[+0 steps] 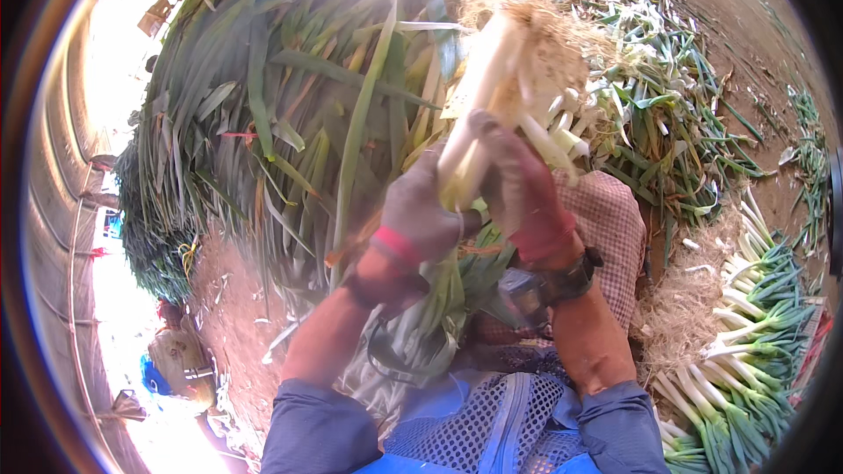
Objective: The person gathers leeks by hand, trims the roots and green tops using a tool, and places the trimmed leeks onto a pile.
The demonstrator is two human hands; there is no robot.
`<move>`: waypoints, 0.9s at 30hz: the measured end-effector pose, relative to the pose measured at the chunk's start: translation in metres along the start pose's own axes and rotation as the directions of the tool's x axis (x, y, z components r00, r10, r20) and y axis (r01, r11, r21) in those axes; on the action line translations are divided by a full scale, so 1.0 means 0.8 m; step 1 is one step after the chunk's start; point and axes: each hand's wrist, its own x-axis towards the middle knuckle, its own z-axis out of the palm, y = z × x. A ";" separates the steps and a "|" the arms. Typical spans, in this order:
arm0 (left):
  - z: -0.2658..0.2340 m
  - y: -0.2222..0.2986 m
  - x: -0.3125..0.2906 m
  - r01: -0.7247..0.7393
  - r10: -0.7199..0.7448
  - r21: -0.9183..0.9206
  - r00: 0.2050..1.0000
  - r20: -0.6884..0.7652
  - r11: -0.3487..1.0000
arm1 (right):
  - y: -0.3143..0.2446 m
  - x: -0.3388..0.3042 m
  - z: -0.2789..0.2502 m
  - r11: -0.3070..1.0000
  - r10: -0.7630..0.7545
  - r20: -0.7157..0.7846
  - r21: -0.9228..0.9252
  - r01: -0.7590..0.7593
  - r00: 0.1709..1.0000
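Between my hands a few thick white leek stalks (481,75) stand tilted, their blurred, stringy roots pointing away from me. My left hand (416,211), in a grey glove with a red cuff, is closed round the lower stalks on their left side. My right hand (523,184), gloved in grey and red, closes on the same leeks from the right. Some of its fingers are hidden, and motion smears both hands. Green leaves (443,298) trail down from the stalks toward my lap.
A large heap of untrimmed leeks (290,96) rises in front and to the left. Stripped leaves (659,114) lie piled at the far right. Cleaned leeks (746,342) lie in a row at the right, beside loose roots (680,294). At the far left is another person (180,355).
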 end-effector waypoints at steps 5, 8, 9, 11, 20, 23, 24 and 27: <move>-0.024 -0.009 0.005 -0.012 0.001 -0.174 0.998 -0.060 0.985 | -0.006 -0.007 0.036 0.868 -0.134 0.150 -0.459 0.189 0.980; -0.031 -0.010 0.007 -0.013 0.003 -0.289 0.999 -0.034 0.957 | 0.004 -0.005 0.024 0.752 -0.196 0.277 -0.574 0.326 0.941; -0.034 -0.011 0.007 -0.018 0.007 -0.378 0.999 -0.031 0.926 | 0.006 -0.005 0.016 0.713 -0.177 0.403 -0.577 0.399 0.898; -0.042 -0.024 0.010 0.017 -0.008 -0.459 1.000 0.022 0.888 | -0.022 -0.011 0.010 0.514 -0.215 0.540 -0.646 0.564 0.814; -0.029 -0.026 0.014 0.076 -0.069 -0.544 0.997 0.033 0.835 | 0.002 -0.003 -0.019 0.954 0.132 0.358 -0.300 -0.020 0.924; -0.034 -0.011 0.005 0.173 -0.156 -0.484 0.985 0.076 0.858 | 0.001 0.013 -0.012 0.884 0.119 0.363 -0.462 0.067 0.924; -0.029 -0.029 0.003 0.076 -0.076 -0.331 0.997 0.014 0.940 | 0.004 0.017 -0.011 0.885 0.117 0.373 -0.460 0.074 0.920; -0.026 -0.020 -0.010 0.099 -0.094 -0.172 0.995 0.034 0.980 | 0.007 0.030 -0.012 0.948 0.246 0.243 0.141 -0.285 0.938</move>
